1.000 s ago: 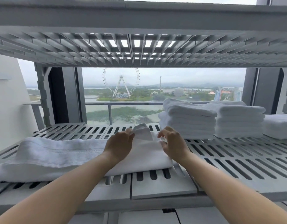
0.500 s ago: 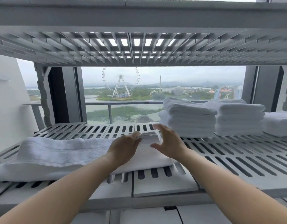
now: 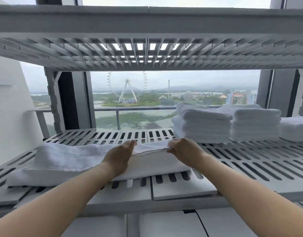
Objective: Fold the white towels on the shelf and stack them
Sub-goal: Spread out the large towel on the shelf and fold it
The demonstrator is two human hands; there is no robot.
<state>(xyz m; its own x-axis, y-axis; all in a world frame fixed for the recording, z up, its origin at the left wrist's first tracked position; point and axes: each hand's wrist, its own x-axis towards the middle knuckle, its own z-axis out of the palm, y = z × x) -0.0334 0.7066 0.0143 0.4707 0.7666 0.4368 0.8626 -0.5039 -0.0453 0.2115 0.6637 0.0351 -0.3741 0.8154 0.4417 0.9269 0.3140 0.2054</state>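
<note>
Mid-fold, you hold the far edge of a white towel (image 3: pixel 82 161) on the slatted grey shelf (image 3: pixel 249 165).

Your left hand (image 3: pixel 119 159) rests on the folded-over layer, fingers together over its back edge; your right hand (image 3: pixel 183 152) pinches that same edge between thumb and fingers. The towel is soft, looped terry with a stitched hem band, lying long and flat toward the left. Just right sit neat stacks of folded towels (image 3: pixel 203 124), rounded at the folds. Next, you likely need to align the edges squarely and press the fold flat before folding again.
</note>
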